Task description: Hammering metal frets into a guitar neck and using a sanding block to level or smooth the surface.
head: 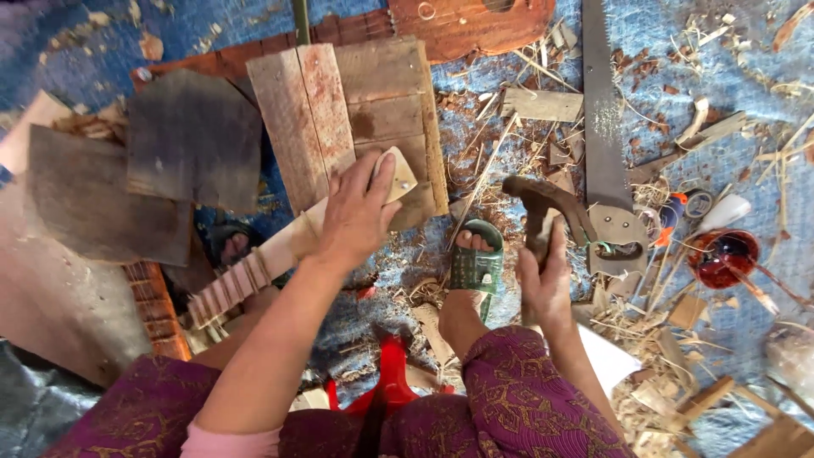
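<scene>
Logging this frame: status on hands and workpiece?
Left hand pressing pale wooden instrument neck onto plank block. Right hand gripping curved wooden-handled adze. Handsaw lies beside.

— How many hands are showing, and what are they holding?

— Two. The left hand (358, 212) is gripping one pale instrument neck (280, 254), and the right hand (544, 284) is holding one curved wooden tool (543, 199).

— Saws?

— One hand saw (604, 144) is lying at the far right on the blue tarp (746, 102).

— Boards?

— Two reddish planks (348, 110) are sitting side by side in the middle, and two dark grey slabs (170, 161) are lying to the left.

— Anything else?

— One green sandal (476, 263) is showing on one foot, one red bowl (721, 257) is sitting at the right, and one brown instrument body (466, 24) is lying at the far edge. The shavings are lying too many to count.
</scene>
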